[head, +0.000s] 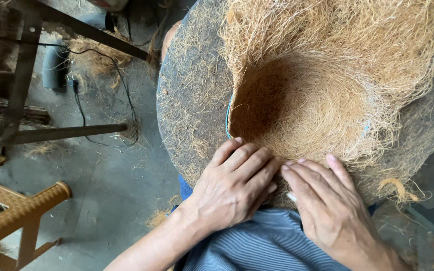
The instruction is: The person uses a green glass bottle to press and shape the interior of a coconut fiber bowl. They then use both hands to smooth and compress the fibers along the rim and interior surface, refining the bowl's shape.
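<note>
Head view: left hand point(232, 188) and right hand point(327, 203) lie flat, fingers together and extended, gripping nothing, pressing the near rim of a coir fibre mat point(327, 75). The mat sits on a round grey mould disc point(187, 100) on the person's lap and is already pushed into a deep bowl-shaped hollow point(282, 108). Judged partway: hollow formed, but outer edges look loose and ragged, stray fibres untrimmed. Plastic stool point(11, 216) and cable point(84, 115) on the floor at left.

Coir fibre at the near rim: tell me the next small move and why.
Probably press the fibre further down into the hollow: both the left hand and right hand lie flat on the near rim, and loose strands stick up beyond.
</note>
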